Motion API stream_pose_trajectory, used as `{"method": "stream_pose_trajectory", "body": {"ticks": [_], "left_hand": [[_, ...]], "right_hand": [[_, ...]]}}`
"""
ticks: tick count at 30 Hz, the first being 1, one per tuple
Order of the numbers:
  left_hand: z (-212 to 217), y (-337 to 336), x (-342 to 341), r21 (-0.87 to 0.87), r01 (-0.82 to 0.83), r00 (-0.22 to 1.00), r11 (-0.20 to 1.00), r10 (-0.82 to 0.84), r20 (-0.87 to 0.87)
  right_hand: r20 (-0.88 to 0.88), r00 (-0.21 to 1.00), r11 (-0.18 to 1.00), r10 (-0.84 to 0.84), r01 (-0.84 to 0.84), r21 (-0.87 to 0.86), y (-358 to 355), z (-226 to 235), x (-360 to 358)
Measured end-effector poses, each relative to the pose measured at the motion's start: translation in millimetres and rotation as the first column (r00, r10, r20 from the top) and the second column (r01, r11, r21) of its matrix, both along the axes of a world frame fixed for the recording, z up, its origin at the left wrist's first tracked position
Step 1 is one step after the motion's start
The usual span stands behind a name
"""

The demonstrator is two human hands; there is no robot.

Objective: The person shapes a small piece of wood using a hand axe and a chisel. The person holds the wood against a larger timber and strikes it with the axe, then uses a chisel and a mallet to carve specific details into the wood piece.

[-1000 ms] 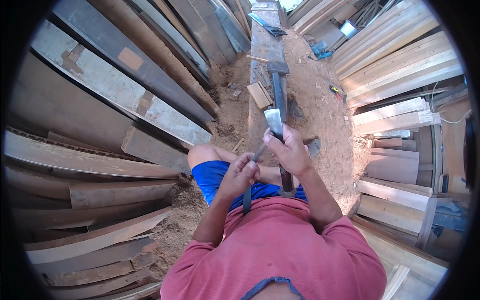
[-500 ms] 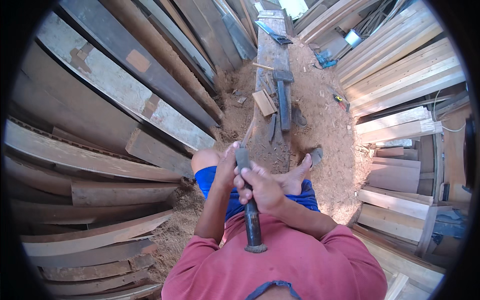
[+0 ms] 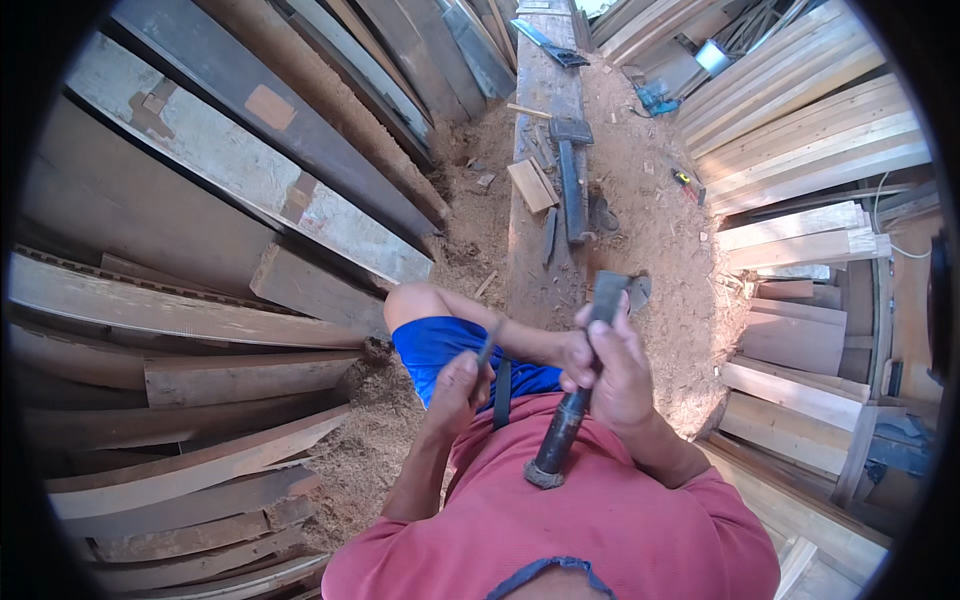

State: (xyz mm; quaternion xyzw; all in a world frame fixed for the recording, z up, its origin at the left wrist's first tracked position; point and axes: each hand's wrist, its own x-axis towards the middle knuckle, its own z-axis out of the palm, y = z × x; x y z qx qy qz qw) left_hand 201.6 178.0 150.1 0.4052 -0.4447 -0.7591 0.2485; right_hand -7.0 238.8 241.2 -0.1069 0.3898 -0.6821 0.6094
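The right hand (image 3: 612, 362) is wrapped tight around the shaft of a large chisel (image 3: 578, 385), fingers curled fully round it, with the flat steel blade end pointing up past the knuckles and the dark, worn butt of the handle pointing down toward the red shirt (image 3: 560, 520). The left hand (image 3: 460, 385) is closed in a loose fist on a thin, dark file-like tool (image 3: 487, 347), which sticks up at a slant from between thumb and fingers; its tip does not reach the chisel, and the two hands sit near each other but apart, above the lap. Below them show blue shorts (image 3: 450, 350) and a bare knee (image 3: 415, 300) raised to the left. Ahead of the knee a long wooden workbench plank (image 3: 528, 240) runs away from the person, carrying a dark mallet-like tool (image 3: 570, 180), a small wood offcut (image 3: 530, 185) and another slim chisel (image 3: 550, 237). Sawdust and shavings cover the sandy ground (image 3: 660, 230). Weathered boards (image 3: 200, 190) are stacked on the left, and paler sawn planks (image 3: 810, 140) lean on the right.
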Motion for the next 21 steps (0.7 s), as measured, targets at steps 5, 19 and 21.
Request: {"method": "stream_pose_trajectory", "body": {"ticks": [5,19,21], "left_hand": [[-0.8,-48.9,-45.5,0.142,-0.161,0.877,0.977,0.207,-0.433],[29.8,-62.5,-49.2,-0.391,-0.126,0.991,0.912,0.134,-0.006],[20.7,-59.3,-45.0,-0.41,-0.143,0.988,0.901,0.151,-0.013]], "right_hand": [[0.248,0.946,0.966,0.21,-0.24,0.1,-24.1,-26.9,15.6],[0.155,0.901,0.912,0.404,-0.41,0.001,-32.8,-5.7,51.9],[0.146,0.899,0.906,0.412,-0.421,0.035,-32.1,-5.3,53.1]]}}
